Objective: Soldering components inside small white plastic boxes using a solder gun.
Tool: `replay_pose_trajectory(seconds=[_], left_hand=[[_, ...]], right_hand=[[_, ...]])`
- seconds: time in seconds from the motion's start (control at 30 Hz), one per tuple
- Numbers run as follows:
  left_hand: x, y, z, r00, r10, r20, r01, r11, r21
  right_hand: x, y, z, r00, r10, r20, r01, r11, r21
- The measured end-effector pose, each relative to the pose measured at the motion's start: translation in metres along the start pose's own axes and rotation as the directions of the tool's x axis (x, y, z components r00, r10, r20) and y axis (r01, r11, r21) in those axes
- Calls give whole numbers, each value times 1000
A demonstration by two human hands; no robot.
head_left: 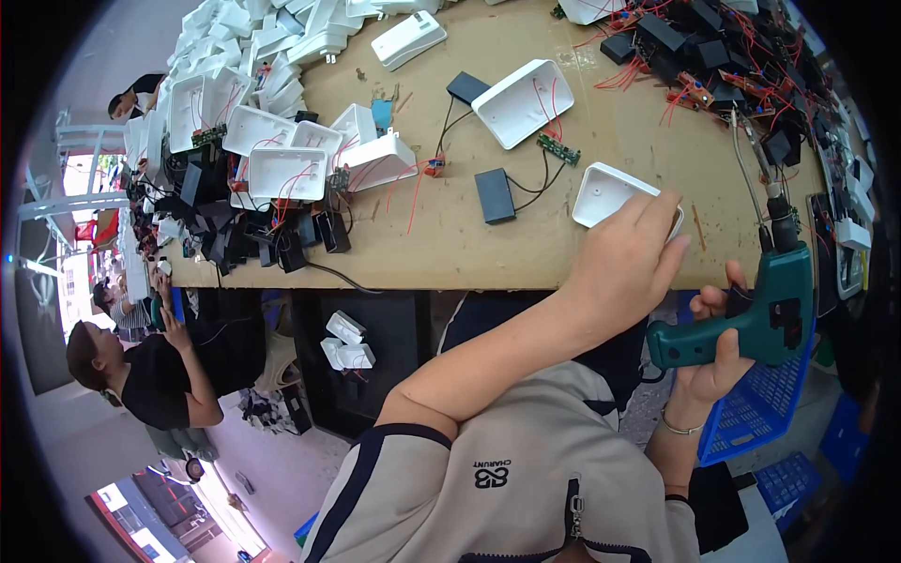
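My left hand (624, 253) reaches across to the right and grips the near right side of an open white plastic case (599, 197) on the table. Its fingers hide part of the rim. In my right hand (711, 373) is a green soldering gun (784, 305), held by the handle with its metal tip pointing away from me toward a pile of wired parts. Left of the gripped case lies a black box-shaped part (495, 196), wired to a small green circuit board (559, 149). Another white case (526, 103) with red wires inside sits farther back.
White cases (286, 174) and black parts crowd the left side of the table (422, 249). Black parts with red wires (694, 56) pile up at the back right. A blue basket (751, 427) stands below on the right. Another person (160, 375) works at the left.
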State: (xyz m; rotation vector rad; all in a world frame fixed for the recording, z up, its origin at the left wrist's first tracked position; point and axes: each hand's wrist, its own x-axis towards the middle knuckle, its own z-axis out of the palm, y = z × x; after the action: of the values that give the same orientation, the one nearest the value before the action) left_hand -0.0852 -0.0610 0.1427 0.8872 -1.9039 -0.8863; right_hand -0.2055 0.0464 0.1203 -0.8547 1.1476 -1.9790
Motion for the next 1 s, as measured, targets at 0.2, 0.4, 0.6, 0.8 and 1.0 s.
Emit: replay_pose_trajectory(seconds=[0.2,0.4,0.6,0.8,1.0], left_hand=[[-19,-6,-8,996,92,-16,-92,996,21],[-36,-17,-70,953,297,-61,-251,885,392],[-32,-38,-203,970,192,151,-194,231,953],[-20,-50,-218,877,199,438,-471,172,865],[3,-67,-207,756,437,486,-650,420,634]], right_hand=[[6,-2,2,990,93,109,-110,980,164],[7,-1,23,969,155,192,-198,952,232],[3,-2,18,969,154,195,-188,968,168],[-3,-1,24,975,154,160,-176,975,136],[-6,-3,35,972,154,177,-183,970,161]])
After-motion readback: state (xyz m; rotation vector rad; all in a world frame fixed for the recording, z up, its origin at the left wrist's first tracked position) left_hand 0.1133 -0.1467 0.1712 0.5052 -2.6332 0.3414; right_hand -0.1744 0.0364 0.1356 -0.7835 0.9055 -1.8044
